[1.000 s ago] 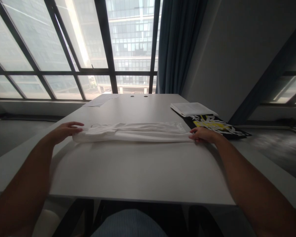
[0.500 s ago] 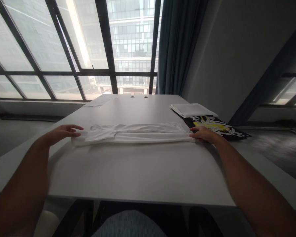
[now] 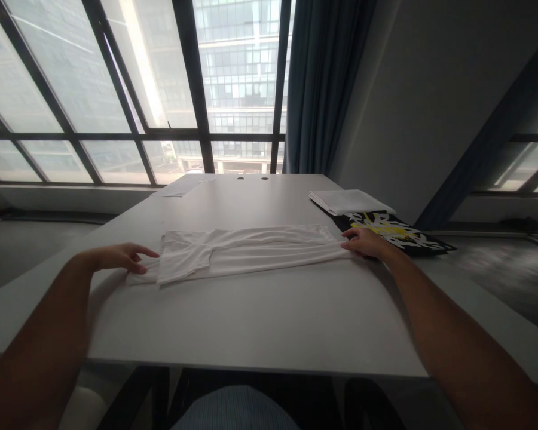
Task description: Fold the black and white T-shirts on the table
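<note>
A white T-shirt (image 3: 251, 254) lies folded into a long strip across the table, with a short sleeve flap folded over near its left end. My left hand (image 3: 123, 258) is at that left end, its index finger stretched over the cloth and its thumb lower, with a gap between them. At the opposite end, my right hand (image 3: 365, 242) pinches the narrow tip of the shirt between thumb and fingers. Its lower fingers are partly hidden. Soft creases run along the length of the fabric.
Just beyond my right hand, a folded white cloth (image 3: 352, 201) rests partly on a black garment with a yellow and white print (image 3: 394, 230). Paper sheets (image 3: 179, 188) lie on the white table (image 3: 260, 322) at the far left. Windows and a blue curtain (image 3: 327, 89) stand behind.
The shirt's left part has spread toward me and now lies flatter, its sleeve flap showing more. My left hand has come nearer and its fingers have parted; the right has barely moved.
</note>
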`<state>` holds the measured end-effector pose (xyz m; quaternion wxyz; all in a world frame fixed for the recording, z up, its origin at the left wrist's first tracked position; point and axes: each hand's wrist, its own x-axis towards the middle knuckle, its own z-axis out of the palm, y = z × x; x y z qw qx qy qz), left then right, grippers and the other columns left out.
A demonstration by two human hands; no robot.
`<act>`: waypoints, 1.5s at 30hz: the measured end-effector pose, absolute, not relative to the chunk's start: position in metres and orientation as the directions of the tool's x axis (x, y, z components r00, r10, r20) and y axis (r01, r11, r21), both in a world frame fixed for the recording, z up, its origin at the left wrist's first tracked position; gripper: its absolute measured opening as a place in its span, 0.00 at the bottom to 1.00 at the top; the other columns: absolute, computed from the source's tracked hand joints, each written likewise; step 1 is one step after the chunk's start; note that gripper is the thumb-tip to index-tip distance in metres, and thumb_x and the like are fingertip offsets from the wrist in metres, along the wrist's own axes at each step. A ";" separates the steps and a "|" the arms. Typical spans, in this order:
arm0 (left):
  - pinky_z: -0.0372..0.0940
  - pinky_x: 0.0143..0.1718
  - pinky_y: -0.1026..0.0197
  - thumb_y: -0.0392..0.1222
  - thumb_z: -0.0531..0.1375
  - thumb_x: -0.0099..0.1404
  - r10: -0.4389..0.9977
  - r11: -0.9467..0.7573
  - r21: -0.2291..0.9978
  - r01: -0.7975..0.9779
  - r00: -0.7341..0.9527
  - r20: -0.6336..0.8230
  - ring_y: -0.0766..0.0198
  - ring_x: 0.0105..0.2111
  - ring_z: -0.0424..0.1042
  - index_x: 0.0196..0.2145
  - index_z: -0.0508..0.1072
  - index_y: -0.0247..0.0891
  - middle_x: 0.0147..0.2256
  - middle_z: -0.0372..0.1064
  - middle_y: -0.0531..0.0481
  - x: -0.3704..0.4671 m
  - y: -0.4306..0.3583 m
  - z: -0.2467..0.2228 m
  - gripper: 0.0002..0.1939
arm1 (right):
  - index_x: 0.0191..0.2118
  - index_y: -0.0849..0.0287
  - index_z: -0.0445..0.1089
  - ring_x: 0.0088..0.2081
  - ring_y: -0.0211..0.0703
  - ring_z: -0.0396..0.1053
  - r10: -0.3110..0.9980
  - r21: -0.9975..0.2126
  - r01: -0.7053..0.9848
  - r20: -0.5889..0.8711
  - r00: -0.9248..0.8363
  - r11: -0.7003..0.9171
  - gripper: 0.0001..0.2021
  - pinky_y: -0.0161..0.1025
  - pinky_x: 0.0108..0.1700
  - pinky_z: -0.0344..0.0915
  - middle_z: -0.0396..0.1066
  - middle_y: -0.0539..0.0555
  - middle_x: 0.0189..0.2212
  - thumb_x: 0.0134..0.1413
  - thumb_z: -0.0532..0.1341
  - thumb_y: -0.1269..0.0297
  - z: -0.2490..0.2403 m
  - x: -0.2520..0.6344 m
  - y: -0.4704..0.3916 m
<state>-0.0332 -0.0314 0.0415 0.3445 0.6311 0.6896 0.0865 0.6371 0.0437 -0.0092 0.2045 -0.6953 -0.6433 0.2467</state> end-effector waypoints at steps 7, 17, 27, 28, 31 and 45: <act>0.71 0.38 0.56 0.67 0.70 0.39 0.968 0.141 0.515 0.845 -0.008 -0.252 0.48 0.37 0.77 0.45 0.81 0.36 0.37 0.80 0.42 -0.038 -0.016 0.030 0.41 | 0.46 0.63 0.76 0.27 0.41 0.71 0.999 -0.461 0.887 -0.031 0.011 -0.024 0.17 0.35 0.34 0.65 0.75 0.51 0.25 0.50 0.68 0.64 -0.006 0.624 0.042; 0.67 0.52 0.50 0.77 0.55 0.57 0.919 -0.384 0.416 0.824 0.301 0.253 0.49 0.45 0.75 0.42 0.81 0.38 0.47 0.77 0.38 0.044 0.006 -0.007 0.39 | 0.43 0.63 0.77 0.28 0.39 0.70 0.979 -0.754 0.656 0.106 0.171 -0.033 0.19 0.33 0.30 0.65 0.77 0.55 0.31 0.44 0.73 0.62 -0.018 0.608 0.051; 0.67 0.56 0.46 0.76 0.60 0.55 0.879 -0.476 0.464 0.747 0.426 0.215 0.45 0.55 0.71 0.44 0.82 0.41 0.55 0.73 0.37 0.059 0.004 -0.020 0.37 | 0.35 0.60 0.79 0.36 0.45 0.74 0.971 -0.411 0.912 0.221 0.093 0.006 0.06 0.37 0.42 0.67 0.78 0.55 0.32 0.48 0.67 0.69 -0.023 0.616 0.053; 0.65 0.58 0.46 0.76 0.60 0.56 0.873 -0.486 0.455 0.746 0.433 0.224 0.45 0.54 0.71 0.44 0.82 0.41 0.54 0.73 0.37 0.057 0.005 -0.020 0.37 | 0.35 0.59 0.79 0.38 0.46 0.74 0.976 -0.331 0.944 0.206 0.074 -0.002 0.06 0.36 0.43 0.67 0.78 0.55 0.33 0.48 0.66 0.69 -0.023 0.613 0.053; 0.62 0.61 0.45 0.75 0.59 0.57 0.860 -0.511 0.425 0.747 0.452 0.238 0.45 0.54 0.72 0.43 0.82 0.41 0.53 0.75 0.37 0.056 0.009 -0.023 0.36 | 0.41 0.59 0.79 0.42 0.49 0.75 0.969 -0.159 0.987 0.239 0.068 -0.030 0.11 0.36 0.43 0.66 0.78 0.58 0.41 0.50 0.64 0.71 -0.023 0.604 0.052; 0.68 0.41 0.57 0.53 0.60 0.63 0.912 -0.365 0.176 0.914 0.312 0.266 0.56 0.37 0.76 0.42 0.81 0.41 0.42 0.77 0.44 0.106 0.030 -0.019 0.18 | 0.42 0.59 0.80 0.47 0.48 0.71 0.916 -0.055 0.983 0.374 -0.144 0.177 0.10 0.38 0.48 0.64 0.77 0.58 0.44 0.59 0.60 0.67 -0.021 0.596 0.058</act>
